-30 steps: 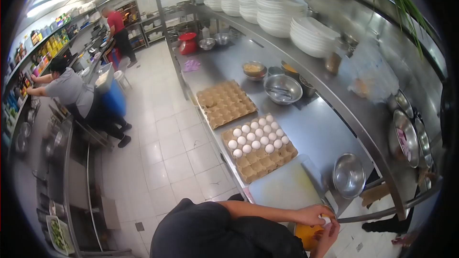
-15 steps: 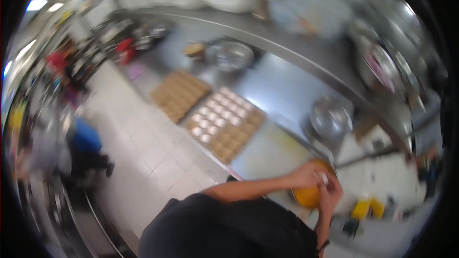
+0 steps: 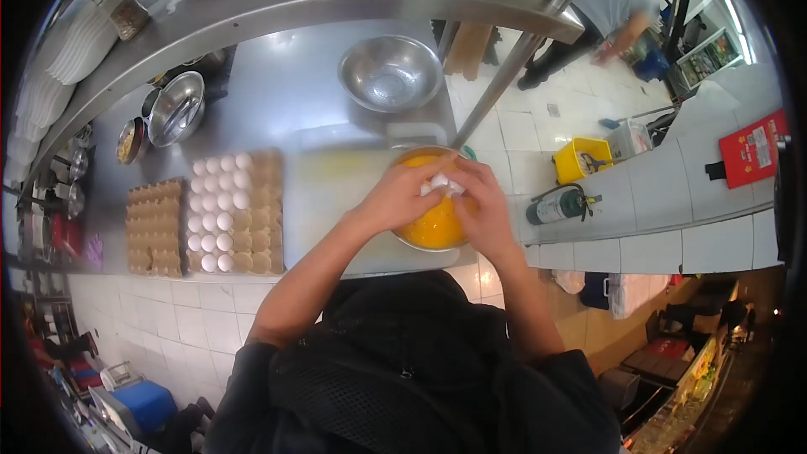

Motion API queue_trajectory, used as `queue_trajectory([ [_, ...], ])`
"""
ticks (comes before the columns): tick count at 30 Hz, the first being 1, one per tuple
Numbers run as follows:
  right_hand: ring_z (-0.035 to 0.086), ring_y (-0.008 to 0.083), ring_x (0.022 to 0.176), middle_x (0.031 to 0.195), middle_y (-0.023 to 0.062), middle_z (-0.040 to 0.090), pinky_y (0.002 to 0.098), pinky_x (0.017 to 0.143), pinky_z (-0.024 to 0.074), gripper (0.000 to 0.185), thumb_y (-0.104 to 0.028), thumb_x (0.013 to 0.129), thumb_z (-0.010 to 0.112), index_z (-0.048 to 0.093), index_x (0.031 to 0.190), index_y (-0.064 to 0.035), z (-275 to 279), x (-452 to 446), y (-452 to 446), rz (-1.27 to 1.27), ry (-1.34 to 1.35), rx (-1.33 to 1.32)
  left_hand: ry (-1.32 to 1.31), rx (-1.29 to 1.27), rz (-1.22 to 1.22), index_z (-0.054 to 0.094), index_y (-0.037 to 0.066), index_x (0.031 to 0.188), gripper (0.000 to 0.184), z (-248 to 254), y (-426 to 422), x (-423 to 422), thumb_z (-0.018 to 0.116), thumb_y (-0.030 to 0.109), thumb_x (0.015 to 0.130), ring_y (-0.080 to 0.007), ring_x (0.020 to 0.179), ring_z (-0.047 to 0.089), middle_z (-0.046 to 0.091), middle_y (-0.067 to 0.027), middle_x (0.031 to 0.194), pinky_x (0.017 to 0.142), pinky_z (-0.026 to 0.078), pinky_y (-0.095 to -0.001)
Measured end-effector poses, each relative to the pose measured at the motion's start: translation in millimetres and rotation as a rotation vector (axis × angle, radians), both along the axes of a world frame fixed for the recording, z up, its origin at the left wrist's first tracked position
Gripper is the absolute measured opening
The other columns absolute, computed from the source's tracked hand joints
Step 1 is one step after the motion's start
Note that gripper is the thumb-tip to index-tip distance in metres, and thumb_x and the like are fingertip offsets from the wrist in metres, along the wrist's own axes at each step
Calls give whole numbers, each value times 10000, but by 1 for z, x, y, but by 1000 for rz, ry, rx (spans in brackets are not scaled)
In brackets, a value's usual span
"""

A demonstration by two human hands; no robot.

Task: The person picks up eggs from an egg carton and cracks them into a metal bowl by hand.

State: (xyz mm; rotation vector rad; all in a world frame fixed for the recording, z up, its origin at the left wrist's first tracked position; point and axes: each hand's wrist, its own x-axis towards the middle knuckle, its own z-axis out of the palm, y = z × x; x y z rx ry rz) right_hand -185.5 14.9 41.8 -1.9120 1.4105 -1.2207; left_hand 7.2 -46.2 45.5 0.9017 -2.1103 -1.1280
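Note:
Both hands meet above a metal bowl (image 3: 409, 245) that holds orange-yellow egg yolks (image 3: 435, 229). My left hand (image 3: 397, 197) and my right hand (image 3: 482, 200) are closed on a white egg (image 3: 440, 182) from either side, thumbs toward each other. The fingers cover much of it, so I cannot tell how far its shell is cracked. To the left, a cardboard egg tray (image 3: 266, 240) carries several rows of white eggs (image 3: 221, 202), with bare cups along its right and near side. An egg tray without eggs (image 3: 155, 231) lies farther left.
A cutting board (image 3: 324, 193) lies left of the yolk bowl. A steel bowl (image 3: 390, 76) stands behind; another bowl (image 3: 176, 109) holds utensils. A metal shelf (image 3: 336, 13) and its post (image 3: 504, 88) rise beyond. Another person (image 3: 618, 0) is at the upper right.
My view has swung round and sharpened from a blur, so the counter now lies straight ahead. Both hands remain together over the bowl with the egg.

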Motion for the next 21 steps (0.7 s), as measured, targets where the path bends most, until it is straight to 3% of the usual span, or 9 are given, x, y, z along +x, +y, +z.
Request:
queue_trajectory([
  [3,674,280,1067,1231,149,637,346,920,569,382,98,871,600,660,1227,-29,-15,-6,2,30,33,-48,-120,-45,-2,380,178,1572,706,12,-1,-11,668,201,928,-424,933,663,718,-210,1133,843,541,-386],
  [5,677,242,1059,1244,125,637,347,902,573,386,51,909,629,625,1288,-20,-25,-24,-1,-26,-487,224,-53,-211,0,282,187,1608,771,9,-7,-18,675,241,947,-375,890,691,729,-184,1128,804,544,-397],
  [6,677,242,1059,1244,125,637,347,902,573,386,51,909,629,625,1288,-20,-26,-33,-3,-26,-485,225,-52,-210,1,282,187,1608,771,10,-9,-19,675,241,947,-375,890,691,729,-184,1128,804,544,-397],
  [9,679,214,1036,1267,111,628,331,913,564,423,2,943,635,586,1363,-17,-33,-70,-7,-245,-970,266,46,17,31,288,181,1605,747,14,-13,-17,663,247,962,-264,824,706,746,-131,1120,726,548,-355],
  [11,672,187,945,1241,105,623,313,831,557,506,-73,978,619,489,1465,-31,-59,-98,-6,-382,-625,407,167,439,135,310,166,1596,683,11,-13,-2,622,284,1000,-160,808,685,738,-103,1147,676,534,-284],
  [12,658,216,990,1300,137,594,312,831,542,537,-95,973,631,482,1488,-60,-82,-114,-4,-423,-125,473,161,443,127,310,166,1596,683,4,-11,4,622,284,1000,-160,808,685,738,-103,1147,676,534,-284],
  [13,658,216,990,1300,137,594,312,831,542,537,-95,973,631,482,1488,-60,-84,-114,2,-426,-128,474,231,499,193,310,162,1593,645,-5,-9,11,572,324,1027,-145,808,681,729,-100,1162,675,526,-258],
  [15,662,263,1101,1295,203,601,348,852,557,541,-91,916,685,549,1440,-81,-90,-107,16,-496,186,129,302,556,274,310,157,1591,613,-14,-3,16,522,363,1055,-131,808,676,719,-96,1177,674,519,-232],
  [21,633,339,1126,1352,185,554,430,927,527,518,-76,851,726,595,1352,-88,2,-8,40,113,251,-9,400,671,64,246,163,1611,653,-19,30,-13,360,531,1083,-177,855,688,680,-131,1232,721,543,-260],
])
